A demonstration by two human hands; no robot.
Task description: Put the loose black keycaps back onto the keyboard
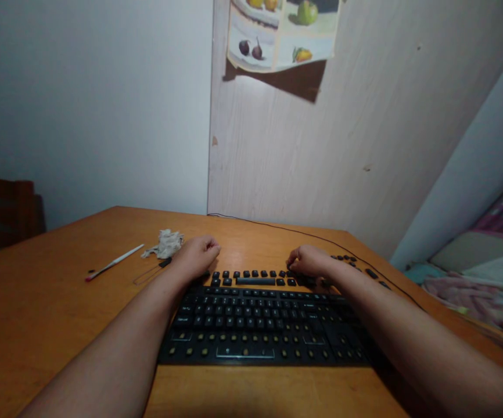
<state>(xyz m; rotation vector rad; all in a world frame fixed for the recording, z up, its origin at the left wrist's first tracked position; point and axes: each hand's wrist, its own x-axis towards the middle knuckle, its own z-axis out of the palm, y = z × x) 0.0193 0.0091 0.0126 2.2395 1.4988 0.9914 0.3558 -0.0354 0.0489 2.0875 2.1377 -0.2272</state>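
A black computer keyboard (251, 316) lies on the wooden table in front of me. Its upper rows carry keycaps, while the lower rows and parts of the right side show bare switch stems. Behind it, loose black keycaps (255, 273) stand in rows, with a long spacebar (255, 281) among them. My right hand (309, 261) is at the right end of these rows, its fingers pinched on a small black keycap. Past the keyboard's far left corner rests my left hand (197, 255), its fingers curled closed; whatever they may hold is hidden.
Left of my left hand are a crumpled pale cloth (164, 244), a wire keycap puller (151, 270) and a slim white brush (118, 260). More loose keycaps (370, 273) lie beyond my right forearm. A black cable (277, 226) runs along the table's back.
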